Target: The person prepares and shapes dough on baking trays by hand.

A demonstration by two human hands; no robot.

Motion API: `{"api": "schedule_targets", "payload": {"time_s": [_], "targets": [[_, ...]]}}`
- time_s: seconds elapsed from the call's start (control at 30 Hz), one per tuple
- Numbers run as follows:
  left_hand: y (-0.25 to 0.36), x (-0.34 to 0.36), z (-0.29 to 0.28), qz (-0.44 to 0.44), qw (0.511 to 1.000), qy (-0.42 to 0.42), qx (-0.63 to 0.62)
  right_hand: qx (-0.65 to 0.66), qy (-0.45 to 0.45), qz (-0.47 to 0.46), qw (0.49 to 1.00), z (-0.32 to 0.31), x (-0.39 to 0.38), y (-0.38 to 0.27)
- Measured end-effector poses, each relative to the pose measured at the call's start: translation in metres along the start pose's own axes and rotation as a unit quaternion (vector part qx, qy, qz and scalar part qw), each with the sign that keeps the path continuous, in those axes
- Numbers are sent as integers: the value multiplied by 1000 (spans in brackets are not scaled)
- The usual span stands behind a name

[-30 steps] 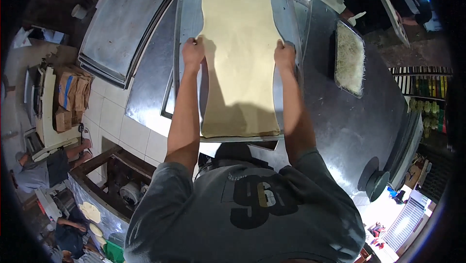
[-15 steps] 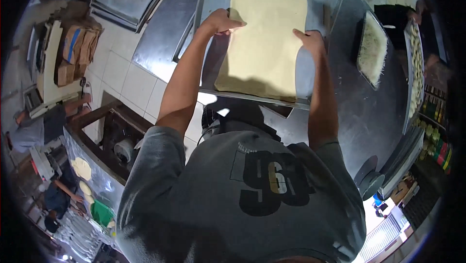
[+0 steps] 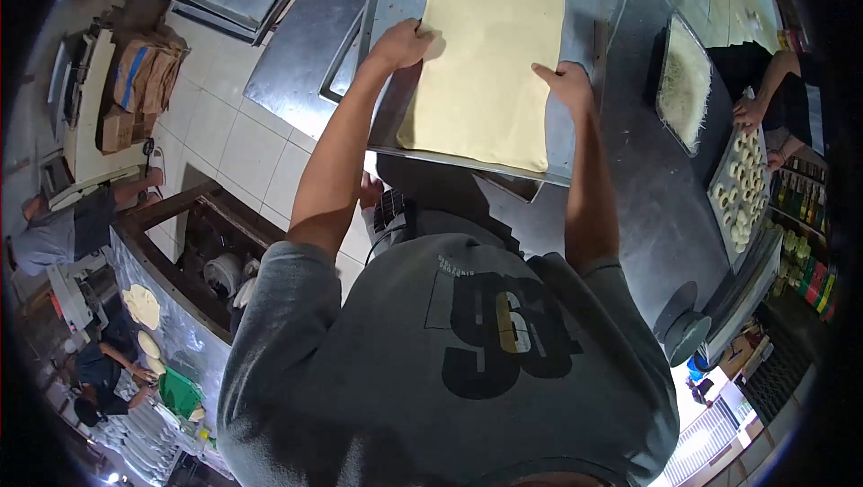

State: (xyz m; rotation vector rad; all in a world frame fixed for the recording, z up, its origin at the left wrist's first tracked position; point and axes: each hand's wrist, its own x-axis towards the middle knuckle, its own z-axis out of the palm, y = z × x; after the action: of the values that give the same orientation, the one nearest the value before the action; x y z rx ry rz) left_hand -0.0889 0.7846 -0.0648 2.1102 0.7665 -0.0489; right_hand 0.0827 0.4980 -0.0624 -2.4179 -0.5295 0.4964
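A long, pale yellow sheet of dough (image 3: 490, 65) lies along a shallow metal tray (image 3: 382, 119), whose near rim faces my body. My left hand (image 3: 403, 43) is at the sheet's left edge, its fingers curled and closed on the dough there. On the opposite edge sits my right hand (image 3: 568, 84), with the thumb stretched over the dough's top and the other fingers bent at the side, partly hidden. Both forearms reach forward from my grey shirt.
The tray rests over a steel table (image 3: 629, 181). At right are a tray with a shredded pale topping (image 3: 683, 87) and a tray of small dough pieces (image 3: 742, 177) held by another person's hands (image 3: 751, 114). Another person works at lower left beside a green container (image 3: 180, 393).
Both hands have shifted slightly on the dough's edges, the right one a little left. At right, the other person's tray of dough pieces has swung leftward and tipped into fuller view over the table.
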Motion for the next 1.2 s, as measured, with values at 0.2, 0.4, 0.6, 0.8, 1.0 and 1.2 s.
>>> {"api": "schedule_targets", "payload": {"time_s": [0.2, 0.4, 0.6, 0.8, 1.0, 1.2], "targets": [[1, -37, 5, -5, 999, 54, 4, 16, 42, 25, 999, -1, -14, 5], [-11, -63, 17, 134, 987, 67, -56, 60, 43, 13, 997, -5, -39, 6], [-3, -99, 19, 106, 993, 39, 39, -38, -68, 34, 996, -9, -63, -7], [1, -120, 14, 71, 997, 2, 43, -51, -52, 58, 996, -3, -79, 4], [-19, -129, 16, 105, 992, 1, 63, -19, -36, 60, 997, -4, -100, 7], [-27, -152, 11, 100, 993, -2, 65, 44, -43, 41, 997, -3, -123, 22]]}}
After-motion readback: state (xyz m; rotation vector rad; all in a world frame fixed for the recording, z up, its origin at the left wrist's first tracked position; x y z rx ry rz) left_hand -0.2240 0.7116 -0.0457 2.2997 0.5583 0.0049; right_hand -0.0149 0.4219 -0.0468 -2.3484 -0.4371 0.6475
